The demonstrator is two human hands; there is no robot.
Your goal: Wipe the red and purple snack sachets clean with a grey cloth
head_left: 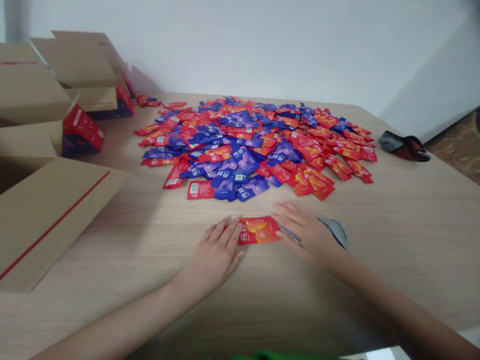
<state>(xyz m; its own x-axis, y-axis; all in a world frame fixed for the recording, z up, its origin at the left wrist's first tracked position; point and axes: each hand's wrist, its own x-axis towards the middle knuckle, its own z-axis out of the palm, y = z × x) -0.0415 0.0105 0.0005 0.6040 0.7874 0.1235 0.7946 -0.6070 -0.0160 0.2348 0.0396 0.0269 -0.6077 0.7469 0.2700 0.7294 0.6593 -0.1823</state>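
A flat red sachet with orange fruit printed on it lies on the table between my hands. My left hand holds its left end against the table, covering that edge with the fingertips. At the sachet's other end is my right hand, its fingers stretched forward and slightly blurred. A grey cloth is held under the right palm, showing between the thumb and fingers and past the far side of the hand. Just beyond both hands spreads a large pile of red and purple sachets.
Open cardboard boxes with red and purple printed sides stand along the left of the wooden table. A dark, crumpled item lies near the right edge. Behind the table rises a white wall.
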